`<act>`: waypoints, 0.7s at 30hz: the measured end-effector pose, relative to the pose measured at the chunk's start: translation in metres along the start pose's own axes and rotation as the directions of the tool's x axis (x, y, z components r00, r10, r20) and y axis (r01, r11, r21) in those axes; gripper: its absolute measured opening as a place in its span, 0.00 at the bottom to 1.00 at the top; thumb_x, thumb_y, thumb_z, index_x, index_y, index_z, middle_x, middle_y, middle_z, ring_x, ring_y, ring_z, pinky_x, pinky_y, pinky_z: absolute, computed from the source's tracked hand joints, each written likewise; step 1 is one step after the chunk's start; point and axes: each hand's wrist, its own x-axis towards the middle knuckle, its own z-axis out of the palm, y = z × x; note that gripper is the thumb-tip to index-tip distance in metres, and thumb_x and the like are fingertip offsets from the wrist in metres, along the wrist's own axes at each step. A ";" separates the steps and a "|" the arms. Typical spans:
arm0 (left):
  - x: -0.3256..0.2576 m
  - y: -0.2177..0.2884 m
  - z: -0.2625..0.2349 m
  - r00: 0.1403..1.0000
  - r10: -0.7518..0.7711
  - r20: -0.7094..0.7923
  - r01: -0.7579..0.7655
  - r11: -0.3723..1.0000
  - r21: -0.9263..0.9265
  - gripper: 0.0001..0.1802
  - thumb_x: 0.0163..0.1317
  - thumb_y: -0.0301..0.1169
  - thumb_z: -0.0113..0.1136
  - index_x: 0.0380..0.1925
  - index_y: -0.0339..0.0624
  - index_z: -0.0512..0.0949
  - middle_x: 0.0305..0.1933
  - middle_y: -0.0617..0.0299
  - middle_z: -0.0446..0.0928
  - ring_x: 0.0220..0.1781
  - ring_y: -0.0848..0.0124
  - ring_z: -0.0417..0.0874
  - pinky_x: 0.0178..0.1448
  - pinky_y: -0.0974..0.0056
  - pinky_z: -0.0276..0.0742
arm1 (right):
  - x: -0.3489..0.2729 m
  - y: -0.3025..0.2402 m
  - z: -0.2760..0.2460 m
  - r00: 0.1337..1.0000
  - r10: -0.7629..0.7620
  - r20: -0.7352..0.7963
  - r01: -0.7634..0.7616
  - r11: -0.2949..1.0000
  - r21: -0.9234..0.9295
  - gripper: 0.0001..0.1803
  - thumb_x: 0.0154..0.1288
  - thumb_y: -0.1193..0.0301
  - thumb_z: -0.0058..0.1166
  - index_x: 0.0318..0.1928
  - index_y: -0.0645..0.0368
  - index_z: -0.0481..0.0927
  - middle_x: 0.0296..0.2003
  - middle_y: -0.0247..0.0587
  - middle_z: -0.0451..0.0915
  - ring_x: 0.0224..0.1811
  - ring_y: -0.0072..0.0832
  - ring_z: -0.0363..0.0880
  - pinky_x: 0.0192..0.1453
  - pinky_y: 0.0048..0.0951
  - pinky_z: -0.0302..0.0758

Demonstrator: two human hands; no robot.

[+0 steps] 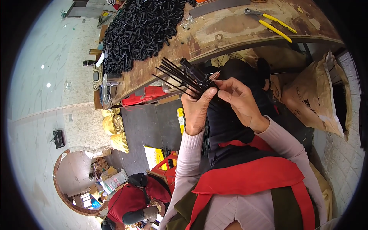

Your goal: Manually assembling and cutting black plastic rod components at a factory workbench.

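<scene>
Over my lap, just short of the table edge, my left hand (196, 109) grips a bundle of thin black rods (173, 73) that fan out to the upper left. Against the rods lies a thicker black tube (194, 72) with a narrower end, held in the same grasp. My right hand (239, 100) meets the left one, its thumb and index finger pinched together at the lower end of the bundle. What sits between those right fingertips is mostly hidden; a thin pale strip shows beside them.
A large heap of short black tubes (143, 32) covers the left of the worn wooden table (226, 28). Yellow-handled pliers (273, 23) lie at its right. A brown paper sack (312, 96) stands on the right. A person in red (132, 199) works at the lower left.
</scene>
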 end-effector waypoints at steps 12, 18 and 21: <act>0.002 0.006 0.000 0.996 0.037 0.077 -0.045 0.994 0.104 0.12 0.63 0.21 0.61 0.45 0.25 0.79 0.50 0.44 0.81 0.54 0.62 0.82 0.60 0.59 0.76 | -0.003 0.010 0.000 0.994 -0.102 -0.045 0.103 0.995 0.013 0.05 0.67 0.79 0.58 0.42 0.62 0.79 0.44 0.33 0.80 0.47 0.18 0.76 0.54 0.22 0.71; 0.002 0.012 -0.003 0.995 -0.009 0.100 -0.026 0.936 0.351 0.14 0.66 0.26 0.60 0.45 0.23 0.79 0.51 0.43 0.80 0.58 0.61 0.79 0.62 0.59 0.74 | 0.003 0.009 -0.003 0.998 -0.008 -0.063 0.011 0.999 0.040 0.06 0.65 0.76 0.61 0.40 0.63 0.79 0.38 0.32 0.80 0.43 0.16 0.77 0.53 0.19 0.72; 0.003 0.009 -0.006 0.976 0.129 0.175 -0.204 0.822 0.532 0.13 0.66 0.25 0.59 0.47 0.26 0.78 0.48 0.54 0.83 0.44 0.74 0.83 0.49 0.67 0.79 | 0.004 0.014 -0.002 0.999 -0.019 -0.039 0.017 0.999 -0.039 0.10 0.68 0.72 0.59 0.46 0.64 0.80 0.42 0.34 0.81 0.46 0.17 0.77 0.54 0.20 0.72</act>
